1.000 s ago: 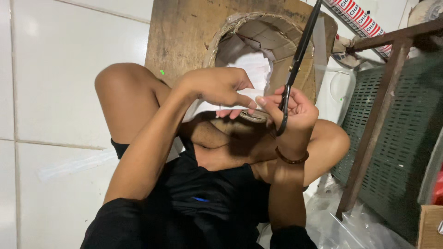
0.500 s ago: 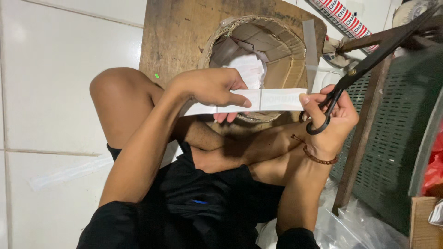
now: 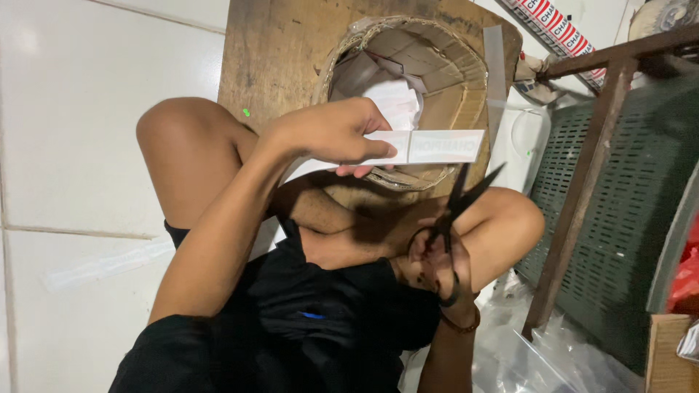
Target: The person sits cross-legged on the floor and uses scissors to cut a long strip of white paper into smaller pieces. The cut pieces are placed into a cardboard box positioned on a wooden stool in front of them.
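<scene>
Here, white paper strip (image 3: 408, 148) in left hand (image 3: 331, 133) grip, open black scissors (image 3: 455, 211) below, right hand (image 3: 439, 263).

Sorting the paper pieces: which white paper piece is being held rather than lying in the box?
The long white paper strip, pinched in the left hand above the box opening; the others lie inside the round cardboard box.

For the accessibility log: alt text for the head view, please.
Seated on a white tiled floor, a person holds a white paper strip in the left hand and open black scissors in the right hand, just below the strip, before a round cardboard container.
</scene>
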